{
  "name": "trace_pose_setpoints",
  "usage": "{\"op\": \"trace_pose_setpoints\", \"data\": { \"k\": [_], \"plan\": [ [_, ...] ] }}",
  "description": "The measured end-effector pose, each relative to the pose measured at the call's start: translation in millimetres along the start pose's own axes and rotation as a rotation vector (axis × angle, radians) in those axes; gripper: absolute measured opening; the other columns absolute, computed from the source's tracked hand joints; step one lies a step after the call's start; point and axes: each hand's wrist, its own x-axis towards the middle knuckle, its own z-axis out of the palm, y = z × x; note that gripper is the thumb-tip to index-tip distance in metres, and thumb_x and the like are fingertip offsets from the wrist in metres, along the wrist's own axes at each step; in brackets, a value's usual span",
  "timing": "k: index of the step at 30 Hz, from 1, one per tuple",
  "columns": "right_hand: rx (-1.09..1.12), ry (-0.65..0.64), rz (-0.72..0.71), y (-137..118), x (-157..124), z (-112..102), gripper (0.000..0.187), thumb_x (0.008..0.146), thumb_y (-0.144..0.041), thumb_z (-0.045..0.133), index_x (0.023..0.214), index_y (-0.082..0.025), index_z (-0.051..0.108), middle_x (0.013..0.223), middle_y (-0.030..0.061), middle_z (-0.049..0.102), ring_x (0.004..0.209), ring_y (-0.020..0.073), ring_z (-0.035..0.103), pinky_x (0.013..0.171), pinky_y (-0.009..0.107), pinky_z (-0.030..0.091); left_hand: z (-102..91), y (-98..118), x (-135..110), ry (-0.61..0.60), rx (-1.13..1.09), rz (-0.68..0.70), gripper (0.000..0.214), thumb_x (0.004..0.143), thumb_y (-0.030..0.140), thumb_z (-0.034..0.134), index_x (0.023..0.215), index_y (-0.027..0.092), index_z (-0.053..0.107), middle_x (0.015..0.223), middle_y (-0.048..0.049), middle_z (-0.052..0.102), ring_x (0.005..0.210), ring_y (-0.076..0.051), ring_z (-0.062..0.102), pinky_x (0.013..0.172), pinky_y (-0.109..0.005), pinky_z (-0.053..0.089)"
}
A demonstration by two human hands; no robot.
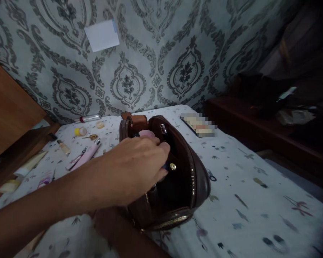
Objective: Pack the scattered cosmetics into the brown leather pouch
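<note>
A dark brown toiletry bag (pixel 201 179) lies unzipped on the patterned cloth. My left hand (pixel 145 157) reaches into it from the left, fingers closed on a small dark item with a round gold end (pixel 172 166); most of the item is hidden. Beyond my fingers, a pink round thing (pixel 146 133) and a dark tube with a silver top (pixel 163 129) stand inside the bag. My right hand (pixel 104 222) is low beside the bag's near left side, under my left forearm. It is dim, and its fingers are hidden.
Left of the bag lie a pink tube (pixel 87 156), small gold scissors (pixel 93 137), a yellow-capped jar (pixel 80 131), a foundation bottle (pixel 64 147) and a cream tube (pixel 31 164). A flat palette (pixel 199 125) lies behind right. Wooden furniture (pixel 13 111) borders the left; a papered wall stands behind.
</note>
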Motion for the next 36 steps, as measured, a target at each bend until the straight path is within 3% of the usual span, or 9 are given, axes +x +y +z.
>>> {"op": "trace_pose_setpoints", "data": {
  "k": [4,7,10,12,15,19,26,33,36],
  "plan": [
    [0.018,-0.058,0.063,4.0,-2.0,14.8,0.026,0.092,-0.036,0.057,0.105,-0.014,0.061,0.092,0.0041,0.066,0.075,0.0146,0.063,0.066,0.03,0.053,3.9,0.5,21.1,-0.149,0.193,-0.149,0.031,0.082,0.045,0.06,0.093,0.017,0.061,0.084,-0.0076,0.066,0.079,-0.025,0.065,0.067,-0.033,0.048],
    [0.043,-0.068,0.083,3.4,-1.6,20.1,0.021,0.088,-0.036,0.059,0.095,-0.016,0.062,0.073,0.0011,0.064,0.063,0.0137,0.062,0.054,0.024,0.045,5.8,4.6,30.7,-0.206,0.241,-0.156,0.031,0.078,0.047,0.062,0.083,0.016,0.063,0.082,-0.0086,0.067,0.081,-0.027,0.066,0.064,-0.031,0.047],
    [0.068,-0.072,0.086,-3.3,-4.9,20.7,0.019,0.082,-0.035,0.063,0.088,-0.017,0.062,0.068,0.0013,0.065,0.058,0.0134,0.061,0.049,0.021,0.041,4.1,5.3,33.7,-0.206,0.233,-0.155,0.03,0.074,0.046,0.064,0.081,0.016,0.064,0.082,-0.0087,0.068,0.079,-0.026,0.066,0.06,-0.03,0.045],
    [0.09,-0.079,0.081,-10.3,-9.8,20.6,0.021,0.076,-0.035,0.066,0.084,-0.016,0.061,0.067,0.0016,0.065,0.056,0.0126,0.06,0.047,0.021,0.04,-1.5,3.0,30.9,-0.177,0.209,-0.186,0.033,0.073,0.046,0.064,0.086,0.017,0.064,0.081,-0.0075,0.068,0.076,-0.025,0.065,0.06,-0.03,0.044],
    [0.129,-0.094,0.082,-20.9,-18.0,21.9,0.026,0.066,-0.034,0.071,0.081,-0.015,0.061,0.066,0.0018,0.066,0.054,0.0114,0.06,0.046,0.02,0.04,-16.0,-1.1,20.0,-0.039,0.18,-0.223,0.034,0.075,0.047,0.061,0.095,0.019,0.063,0.085,-0.006,0.066,0.079,-0.024,0.063,0.064,-0.03,0.044],
    [0.155,-0.097,0.096,-27.7,-23.2,24.7,0.031,0.06,-0.035,0.074,0.08,-0.015,0.061,0.064,0.002,0.067,0.053,0.011,0.061,0.046,0.019,0.04,-29.7,0.1,4.7,0.056,0.051,-0.166,0.035,0.079,0.048,0.057,0.102,0.022,0.061,0.081,-0.0015,0.064,0.077,-0.02,0.06,0.067,-0.029,0.042],
    [0.064,-0.018,0.085,-21.1,-17.6,26.4,0.015,0.071,-0.031,0.064,0.072,-0.017,0.064,0.066,0.0022,0.065,0.057,0.0117,0.059,0.046,0.019,0.038,-12.3,16.8,3.9,0.012,-0.022,-0.033,0.036,0.079,0.049,0.059,0.104,0.023,0.061,0.089,-0.0016,0.064,0.082,-0.02,0.06,0.066,-0.029,0.041],
    [-0.051,-0.014,0.063,-12.3,-9.4,26.6,0.027,0.083,-0.044,0.057,0.077,-0.018,0.065,0.063,0.0024,0.062,0.062,0.0157,0.061,0.051,0.024,0.042,4.9,19.1,8.4,-0.101,0.04,-0.014,0.023,0.077,0.039,0.061,0.093,0.022,0.058,0.09,-0.0016,0.066,0.082,-0.021,0.062,0.064,-0.029,0.043],
    [-0.143,-0.041,-0.016,-13.4,-9.3,27.5,0.032,0.088,-0.047,0.048,0.08,-0.021,0.066,0.062,0.0008,0.06,0.061,0.016,0.063,0.05,0.024,0.042,11.0,21.1,11.6,-0.138,0.066,-0.034,0.022,0.077,0.035,0.062,0.093,0.02,0.057,0.096,-0.0036,0.067,0.087,-0.023,0.064,0.066,-0.03,0.045]
  ]
}}
